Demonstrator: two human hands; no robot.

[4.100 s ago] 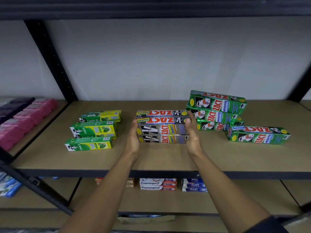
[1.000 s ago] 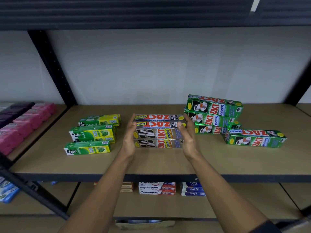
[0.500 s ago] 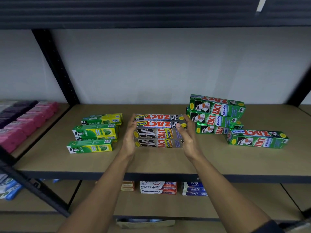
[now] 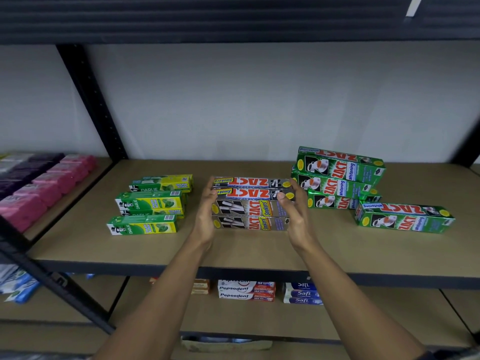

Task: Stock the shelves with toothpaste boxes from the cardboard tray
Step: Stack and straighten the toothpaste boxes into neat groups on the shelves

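Observation:
A stack of silver Zact Smokers toothpaste boxes (image 4: 250,203) lies in the middle of the brown shelf board (image 4: 246,250). My left hand (image 4: 206,216) is flat against the stack's left end, fingertips touching the upper boxes. My right hand (image 4: 294,216) hovers at the right end with fingers curled and spread, slightly in front of the boxes. Neither hand holds a box. Below the bottom shelf a strip of cardboard (image 4: 226,344) shows, possibly the tray; most of it is hidden.
Green Darlie boxes (image 4: 150,203) sit left of the stack. Green Zact Whitening boxes (image 4: 337,178) are piled to the right, one lone box (image 4: 404,218) further right. Pink packs (image 4: 44,190) fill the left bay behind a black post (image 4: 91,100). Pepsodent (image 4: 245,291) and Safi boxes (image 4: 301,294) lie below.
Both hands pressed the ends of the silver stack four seconds ago. Since then the right hand has eased off the right end and curled its fingers; the left barely moved.

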